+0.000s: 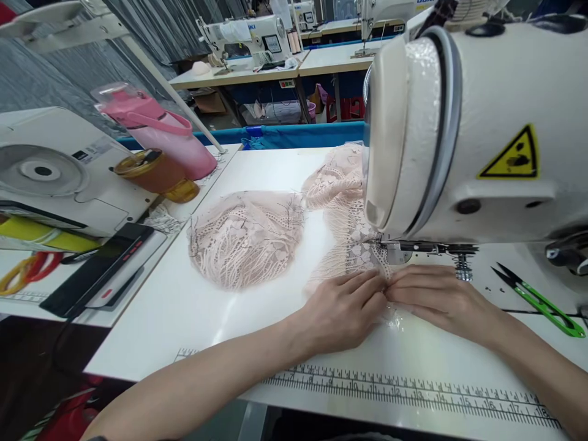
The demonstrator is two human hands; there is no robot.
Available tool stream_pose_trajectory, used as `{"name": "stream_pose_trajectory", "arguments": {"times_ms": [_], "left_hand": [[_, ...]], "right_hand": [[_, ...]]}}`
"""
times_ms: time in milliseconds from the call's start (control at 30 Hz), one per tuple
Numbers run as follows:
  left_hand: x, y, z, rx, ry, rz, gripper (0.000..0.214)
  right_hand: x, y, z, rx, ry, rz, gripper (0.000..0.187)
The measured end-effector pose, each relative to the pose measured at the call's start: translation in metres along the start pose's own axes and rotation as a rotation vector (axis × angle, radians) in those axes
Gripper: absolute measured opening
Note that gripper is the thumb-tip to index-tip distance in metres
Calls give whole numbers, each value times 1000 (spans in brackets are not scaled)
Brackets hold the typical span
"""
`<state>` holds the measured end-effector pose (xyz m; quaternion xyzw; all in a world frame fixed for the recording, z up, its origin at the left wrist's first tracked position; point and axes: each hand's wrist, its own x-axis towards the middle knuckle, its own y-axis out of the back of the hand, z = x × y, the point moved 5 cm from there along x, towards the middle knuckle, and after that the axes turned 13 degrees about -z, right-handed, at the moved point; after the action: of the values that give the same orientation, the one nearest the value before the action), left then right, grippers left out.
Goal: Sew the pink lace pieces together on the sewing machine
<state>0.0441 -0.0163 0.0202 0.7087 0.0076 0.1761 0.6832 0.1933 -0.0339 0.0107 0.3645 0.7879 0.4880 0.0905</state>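
Note:
Pale pink lace fabric (353, 239) runs under the head of a white sewing machine (496, 110), at its needle area. My left hand (346, 306) has its fingers curled down on the lace just in front of the needle. Beside it, touching fingertips, my right hand (441, 300) pinches the near edge of the same lace. The fingertips of both hands are partly hidden where they meet. Another bunched part of the lace, a rounded fringed piece (245, 239), lies on the white table to the left.
Green thread snips (539, 300) lie to the right of the machine. A printed ruler (390, 389) runs along the table's front edge. At left stand a pink bottle (156, 131), an amber cup (158, 174) and a black box-like device (98, 269). More sewing machines (248, 40) stand behind.

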Motion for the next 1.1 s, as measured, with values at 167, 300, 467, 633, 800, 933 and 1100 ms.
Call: {"name": "stream_pose_trajectory", "arguments": {"times_ms": [167,300,467,633,800,933,1100], "left_hand": [[-1,-1,-1,-34,42,-13,16],[-1,0,-1,-29,51,7,14],[-1,-3,-3,-34,63,-7,13],[-1,-5,-2,-45,71,-11,12],[0,-6,-1,-51,73,-18,16],[2,-8,0,-62,79,-26,18],[3,-12,0,-70,87,-40,18]], "right_hand": [[2,-2,-3,34,10,29,20],[9,0,-8,10,34,48,15],[9,1,-8,5,38,46,15],[1,-1,-2,-92,-52,34,18],[-1,4,-3,-127,-21,88,19],[-1,7,0,-149,-52,121,22],[-5,7,7,-162,-92,136,25]]}}
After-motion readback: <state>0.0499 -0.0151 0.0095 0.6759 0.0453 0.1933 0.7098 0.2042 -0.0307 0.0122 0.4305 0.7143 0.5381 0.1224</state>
